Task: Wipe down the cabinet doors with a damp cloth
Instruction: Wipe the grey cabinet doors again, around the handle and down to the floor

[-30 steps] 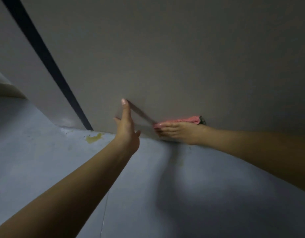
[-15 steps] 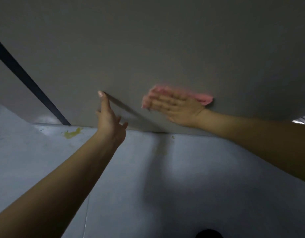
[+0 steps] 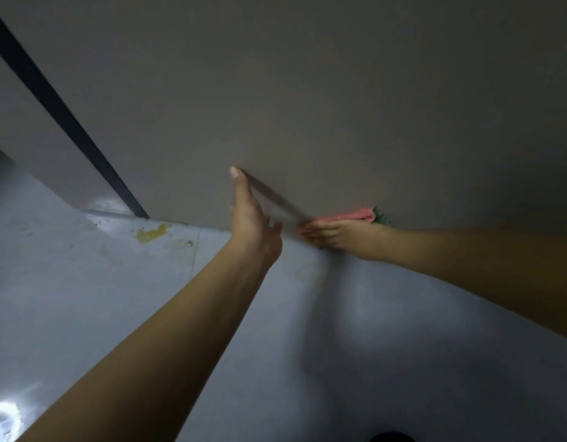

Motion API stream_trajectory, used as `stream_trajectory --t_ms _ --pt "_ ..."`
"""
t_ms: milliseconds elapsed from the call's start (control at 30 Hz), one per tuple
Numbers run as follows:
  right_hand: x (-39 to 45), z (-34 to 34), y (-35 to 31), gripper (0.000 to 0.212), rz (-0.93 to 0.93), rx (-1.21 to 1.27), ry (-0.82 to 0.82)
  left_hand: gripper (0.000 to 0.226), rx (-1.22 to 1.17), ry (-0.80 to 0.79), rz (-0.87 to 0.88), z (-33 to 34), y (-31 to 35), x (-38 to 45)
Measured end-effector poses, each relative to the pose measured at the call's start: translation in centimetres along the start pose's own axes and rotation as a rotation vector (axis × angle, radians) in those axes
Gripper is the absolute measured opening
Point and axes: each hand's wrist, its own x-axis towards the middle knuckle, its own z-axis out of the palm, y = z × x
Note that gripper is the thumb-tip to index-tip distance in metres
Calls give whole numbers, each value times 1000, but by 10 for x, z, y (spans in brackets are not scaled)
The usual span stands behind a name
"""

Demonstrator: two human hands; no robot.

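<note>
Grey and matte, the cabinet door [image 3: 307, 100] fills the upper part of the head view, its lower edge meeting a pale bluish floor [image 3: 387, 330]. A dark gap [image 3: 62, 113] runs slantwise down the left side, parting this door from a second door [image 3: 23, 122] beside it.

Low on the main door, just above the floor line, the right hand [image 3: 336, 236] lies flat with its fingers [image 3: 312, 232] straight and together, pressing a pink cloth [image 3: 346, 215] against the panel. The cloth shows as a narrow strip along the top of the hand, with a green part [image 3: 380, 215] poking out at its right end. The rest of the cloth is hidden behind the palm.

The left hand [image 3: 252, 218] is raised to the left of the right one, near it but apart. It holds nothing: fingers straight and edge-on to the camera, the tip of the topmost finger [image 3: 235, 173] at the door face, thumb sticking out to the right. Whether the fingertip touches the door or stops just short of it cannot be told. A thin shadow runs from that fingertip down toward the cloth.

On the floor by the foot of the gap sits a yellowish stain [image 3: 151, 233]. A bright glare [image 3: 4, 416] marks the floor at the lower left corner.
</note>
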Motion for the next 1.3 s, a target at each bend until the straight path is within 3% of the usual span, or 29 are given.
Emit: stream_trajectory --t_ms 67,167,300,400,500,567,700,767,833,967,1033,1200,1300 --pt "-29 -4 5 47 36 -84 42 93 35 -47 -16 8 -4 -8" --pt "-72 -18 9 54 74 -243 -94 93 37 -46 -29 13 -6 -6" --pt "-113 -51 8 51 315 -315 186 89 61 -87 -34 16 -10 -17" --pt "-111 -67 8 61 455 -421 449 92 74 -113 -43 24 -17 -28" --pt "-87 -70 8 72 510 -696 504 99 77 -106 -51 29 -25 -28" --pt "-69 -61 8 73 453 -674 540 102 68 -96 -49 27 -27 -24" --pt "-33 -30 8 64 225 -622 343 103 57 -55 -30 26 -30 -22" --pt "-25 -25 6 73 176 -633 209 101 54 -46 -25 28 -31 -23" --pt "-25 -30 5 75 163 -649 196 102 42 -30 -22 32 -32 -24" --pt "-44 -54 6 66 232 -552 410 100 42 -19 -14 38 -31 -28" --pt "-60 -73 10 58 365 -610 525 97 40 -14 -31 41 -29 -34" --pt "-69 -153 14 67 745 -723 813 83 55 -61 -27 53 -17 -61" --pt "-51 -180 12 60 867 -712 950 76 80 -124 -12 61 -9 -77"
